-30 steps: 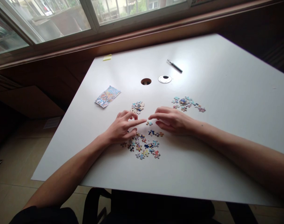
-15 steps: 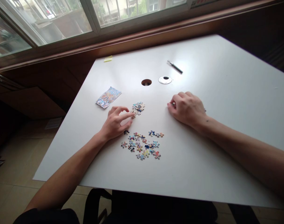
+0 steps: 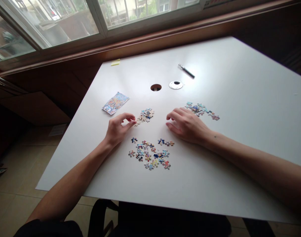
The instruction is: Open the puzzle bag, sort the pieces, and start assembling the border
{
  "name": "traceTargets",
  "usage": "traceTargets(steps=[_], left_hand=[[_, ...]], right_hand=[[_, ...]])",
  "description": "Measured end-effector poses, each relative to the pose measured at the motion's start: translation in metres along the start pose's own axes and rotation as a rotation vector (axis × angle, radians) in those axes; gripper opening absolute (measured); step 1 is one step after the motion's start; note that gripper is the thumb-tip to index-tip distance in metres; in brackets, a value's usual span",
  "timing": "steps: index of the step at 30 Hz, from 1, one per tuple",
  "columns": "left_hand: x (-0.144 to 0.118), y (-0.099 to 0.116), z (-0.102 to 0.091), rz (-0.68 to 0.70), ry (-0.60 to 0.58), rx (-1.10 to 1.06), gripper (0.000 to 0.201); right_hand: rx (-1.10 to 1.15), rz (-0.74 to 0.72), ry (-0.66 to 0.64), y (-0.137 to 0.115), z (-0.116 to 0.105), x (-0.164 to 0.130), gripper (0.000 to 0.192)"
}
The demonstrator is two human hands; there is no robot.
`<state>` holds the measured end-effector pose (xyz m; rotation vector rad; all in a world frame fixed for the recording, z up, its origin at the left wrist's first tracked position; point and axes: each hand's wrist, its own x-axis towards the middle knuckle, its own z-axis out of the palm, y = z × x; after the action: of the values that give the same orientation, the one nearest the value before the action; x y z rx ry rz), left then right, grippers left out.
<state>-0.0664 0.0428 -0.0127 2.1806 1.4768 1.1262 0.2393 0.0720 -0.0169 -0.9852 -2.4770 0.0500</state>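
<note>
I see the white tabletop (image 3: 239, 138) mostly bare, with free room right of the loose puzzle pieces (image 3: 151, 154), my landmark. Above them lies a small joined cluster (image 3: 146, 115); my left hand (image 3: 119, 129) pinches thumb to forefinger beside it, likely on a piece, though I can't confirm. My right hand (image 3: 187, 125) rests flat, fingers apart, empty, between the landmark and another pile (image 3: 202, 110) up-right.

One head-worn view only, from the near edge of the table (image 3: 239, 98), facing forward and down across it toward the far edge and the window (image 3: 66, 23) beyond. Close enough to take in both forearms, with floor showing past the left edge.
</note>
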Motion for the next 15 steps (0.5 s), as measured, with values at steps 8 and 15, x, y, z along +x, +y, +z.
traceTargets(steps=[8,15], left_hand=[[-0.003,0.005,0.004,-0.046,-0.049,-0.221,0.014],[-0.003,0.014,0.001,0.197,-0.166,-0.033,0.011]], right_hand=[[0.039,0.015,-0.015,0.001,-0.001,0.001,0.011],[0.037,0.018,-0.017,0.000,-0.001,0.000,0.011]])
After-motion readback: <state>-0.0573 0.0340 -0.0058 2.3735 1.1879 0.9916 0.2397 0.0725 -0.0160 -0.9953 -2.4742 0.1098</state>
